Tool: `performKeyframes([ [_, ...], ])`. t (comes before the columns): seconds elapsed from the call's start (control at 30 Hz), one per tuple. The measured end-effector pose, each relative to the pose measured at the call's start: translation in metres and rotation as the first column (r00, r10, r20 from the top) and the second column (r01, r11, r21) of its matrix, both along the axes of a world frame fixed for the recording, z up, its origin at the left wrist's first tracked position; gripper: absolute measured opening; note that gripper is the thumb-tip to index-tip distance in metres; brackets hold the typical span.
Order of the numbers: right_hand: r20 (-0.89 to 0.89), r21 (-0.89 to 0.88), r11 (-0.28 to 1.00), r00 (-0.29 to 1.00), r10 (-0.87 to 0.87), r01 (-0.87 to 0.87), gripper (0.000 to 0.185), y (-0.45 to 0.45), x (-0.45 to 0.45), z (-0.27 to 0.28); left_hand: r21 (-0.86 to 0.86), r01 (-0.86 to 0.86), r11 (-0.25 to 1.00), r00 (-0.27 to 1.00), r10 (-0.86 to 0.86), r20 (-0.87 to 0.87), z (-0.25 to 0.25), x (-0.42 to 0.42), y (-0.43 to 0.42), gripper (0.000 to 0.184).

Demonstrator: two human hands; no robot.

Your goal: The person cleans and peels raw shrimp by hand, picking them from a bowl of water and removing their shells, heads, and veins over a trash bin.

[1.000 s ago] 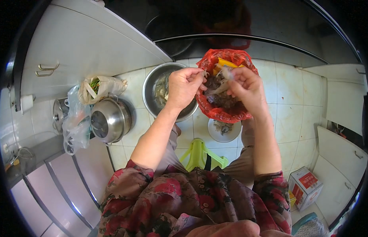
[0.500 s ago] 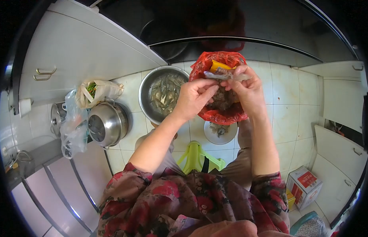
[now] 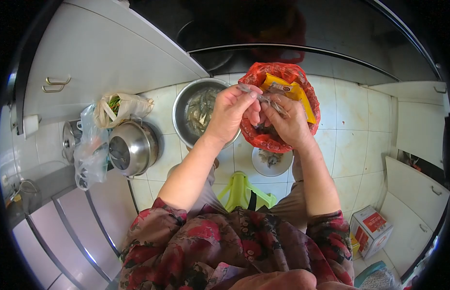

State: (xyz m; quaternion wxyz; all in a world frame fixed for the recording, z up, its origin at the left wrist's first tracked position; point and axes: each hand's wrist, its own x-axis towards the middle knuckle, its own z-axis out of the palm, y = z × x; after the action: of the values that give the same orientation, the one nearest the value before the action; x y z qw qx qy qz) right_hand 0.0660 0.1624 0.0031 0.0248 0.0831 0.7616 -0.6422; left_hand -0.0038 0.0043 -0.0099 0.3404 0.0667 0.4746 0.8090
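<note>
A greyish, translucent shrimp [image 3: 264, 98] is pinched between the fingers of both my hands. My left hand [image 3: 231, 112] is closed on its left end, my right hand [image 3: 288, 120] on the other end. Both are above a bin lined with a red plastic bag [image 3: 255, 73], in which a yellow packet [image 3: 307, 104] lies at the right; my hands partly cover the dark scraps inside. To the left, a metal basin [image 3: 177, 121] holds several grey shrimp [image 3: 198, 113] in water. Below the red bag, a white bowl [image 3: 260, 169] contains some pale shrimp pieces.
A light-green stool [image 3: 237, 186] is between my legs. At the left stand a lidded steel pot [image 3: 130, 150], a clear plastic bag [image 3: 89, 157] and a cream bag [image 3: 123, 113] with greens. A cardboard box [image 3: 371, 231] sits at the lower right, beside white cabinets [image 3: 408, 193].
My hands have turned and dropped slightly, the shrimp now slanting down to the right. More of the yellow packet shows in the red bag. The view has shifted slightly.
</note>
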Motion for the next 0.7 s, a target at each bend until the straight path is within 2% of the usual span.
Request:
performKeyframes([
  [0.07, -0.025, 0.003, 0.999, 0.999, -0.048, 0.048, 0.022, -0.003, 0.000, -0.004, 0.049, 0.006, 0.999, 0.999, -0.008, 0.046, 0.001, 0.000, 0.001, 0.019],
  [0.13, -0.049, 0.005, 0.995, 0.994, -0.095, 0.096, 0.021, -0.007, 0.000, -0.005, -0.142, -0.154, 0.978, 0.986, 0.142, -0.088, 0.006, 0.005, 0.008, 0.020],
  [0.2, -0.263, 0.228, 0.953, 0.955, -0.138, 0.201, 0.022, -0.012, -0.002, -0.005, -0.189, -0.132, 0.973, 0.985, 0.108, -0.134, 0.002, 0.005, 0.007, 0.019],
  [0.23, -0.263, 0.227, 0.953, 0.955, -0.137, 0.199, 0.022, -0.014, -0.003, -0.007, -0.236, -0.110, 0.965, 0.981, 0.068, -0.179, 0.001, 0.005, 0.007, 0.019],
  [0.3, -0.470, 0.418, 0.859, 0.879, -0.075, 0.297, 0.026, -0.015, -0.005, -0.013, -0.229, -0.127, 0.965, 0.975, 0.078, -0.210, 0.003, 0.007, 0.009, 0.017],
  [0.37, -0.480, 0.480, 0.828, 0.877, -0.031, 0.292, 0.028, -0.016, -0.004, -0.014, -0.222, -0.144, 0.964, 0.967, 0.090, -0.239, 0.004, 0.008, 0.009, 0.016],
  [0.43, -0.487, 0.537, 0.793, 0.874, 0.013, 0.287, 0.030, -0.018, -0.005, -0.015, -0.339, -0.163, 0.927, 0.926, 0.025, -0.377, 0.003, 0.006, 0.006, 0.014],
  [0.57, -0.460, 0.547, 0.789, 0.888, 0.004, 0.280, 0.031, -0.023, -0.005, -0.021, -0.332, -0.176, 0.927, 0.934, 0.050, -0.355, 0.006, 0.007, 0.007, 0.013],
  [0.63, -0.444, 0.553, 0.785, 0.896, -0.006, 0.279, 0.030, -0.024, -0.005, -0.022, -0.419, -0.154, 0.895, 0.926, -0.017, -0.376, 0.007, 0.004, 0.004, 0.013],
  [0.7, -0.446, 0.591, 0.762, 0.894, 0.036, 0.264, 0.030, -0.024, -0.007, -0.021, -0.380, -0.143, 0.914, 0.940, 0.006, -0.340, 0.005, 0.003, 0.004, 0.013],
])
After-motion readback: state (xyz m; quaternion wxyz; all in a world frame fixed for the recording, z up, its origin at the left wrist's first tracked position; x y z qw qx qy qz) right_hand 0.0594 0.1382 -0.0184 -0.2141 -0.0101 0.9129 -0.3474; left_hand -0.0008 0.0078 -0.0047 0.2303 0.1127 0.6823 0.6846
